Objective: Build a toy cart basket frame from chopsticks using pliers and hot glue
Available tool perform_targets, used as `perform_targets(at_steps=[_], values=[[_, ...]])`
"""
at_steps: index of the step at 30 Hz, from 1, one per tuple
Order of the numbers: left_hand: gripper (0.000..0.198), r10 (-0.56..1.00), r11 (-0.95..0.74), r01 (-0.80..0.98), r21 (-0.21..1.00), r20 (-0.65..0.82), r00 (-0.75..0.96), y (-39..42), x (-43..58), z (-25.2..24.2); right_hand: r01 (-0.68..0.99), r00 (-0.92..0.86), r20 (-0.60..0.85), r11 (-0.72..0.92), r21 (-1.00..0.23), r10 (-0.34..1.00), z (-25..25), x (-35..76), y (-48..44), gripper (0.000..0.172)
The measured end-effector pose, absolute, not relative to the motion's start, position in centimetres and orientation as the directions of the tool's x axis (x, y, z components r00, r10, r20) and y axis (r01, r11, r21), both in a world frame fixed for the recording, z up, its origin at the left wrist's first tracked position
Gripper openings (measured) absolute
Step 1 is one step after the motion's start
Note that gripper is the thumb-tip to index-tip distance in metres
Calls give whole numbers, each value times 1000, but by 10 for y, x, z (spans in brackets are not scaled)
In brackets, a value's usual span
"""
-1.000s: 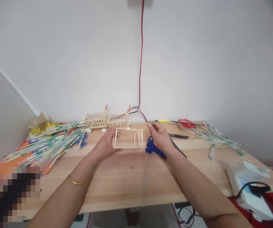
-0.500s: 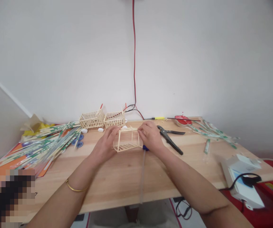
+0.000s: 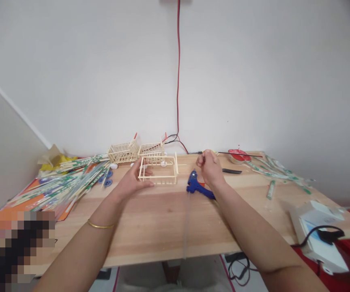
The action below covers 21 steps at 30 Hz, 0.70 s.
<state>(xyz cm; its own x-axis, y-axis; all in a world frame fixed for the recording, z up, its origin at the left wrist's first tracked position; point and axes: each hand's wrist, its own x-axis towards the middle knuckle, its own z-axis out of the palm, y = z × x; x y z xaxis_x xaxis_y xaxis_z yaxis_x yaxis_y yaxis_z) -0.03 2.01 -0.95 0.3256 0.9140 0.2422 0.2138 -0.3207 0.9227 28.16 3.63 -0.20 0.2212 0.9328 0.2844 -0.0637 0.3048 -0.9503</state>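
My left hand [image 3: 130,180] grips the left end of a small open frame of thin wooden sticks [image 3: 159,176], thumb in front and fingers behind. The frame rests low over the tabletop, with one longer stick standing up at its right end. My right hand [image 3: 209,168] is closed beside it, apart from the frame; whatever its fingers hold, if anything, is hidden. Below that hand lies a blue hot glue gun [image 3: 200,190], with a clear glue stick running from its back toward the table edge. Behind the hand a black plier handle [image 3: 232,171] shows.
Two finished-looking stick carts [image 3: 123,153] with white wheels stand at the back. Packaged sticks [image 3: 71,182] and blue wheels [image 3: 108,183] lie on the left. At the right are a red dish [image 3: 238,155], torn wrappers [image 3: 284,174] and a white box-like device [image 3: 317,231] with a black cable.
My right hand has let go of the frame and moved right, over the pliers, uncovering the glue gun. The frame has been turned in my left hand. The camera view has shifted slightly.
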Motion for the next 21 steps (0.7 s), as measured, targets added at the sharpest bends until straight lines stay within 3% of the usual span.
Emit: perform_targets(at_steps=[3, 5, 7, 9, 11, 14, 17, 21], values=[[83, 931, -185, 10, 983, 172, 322, 24, -3, -16, 22, 296, 381, 393, -919, 876, -10, 278, 36, 43], [83, 929, -118, -132, 984, 156, 336, 26, -4, -20, 71, 244, 387, 382, -922, 889, -14, 275, 36, 42], [80, 913, -65, -248, 967, 158, 377, 28, -3, -23, 65, 163, 386, 381, -922, 908, -15, 271, 36, 29], [78, 892, -26, -331, 943, 172, 419, 28, -3, -25, 16, 46, 373, 373, -928, 927, -15, 267, 33, 38], [75, 879, 15, -389, 921, 173, 444, 28, -4, -27, -24, -81, 354, 353, -935, 932, -13, 262, 28, 50], [61, 880, 89, -437, 895, 134, 455, 30, -8, -31, 1, -227, 357, 367, -930, 906, -10, 255, 18, 51], [45, 891, 155, -477, 865, 86, 446, 32, -11, -34, 68, -282, 417, 451, -890, 864, -10, 250, 11, 57], [40, 896, 247, -517, 819, 10, 444, 31, -8, -32, 42, -290, 475, 507, -861, 831, -14, 244, 8, 73]])
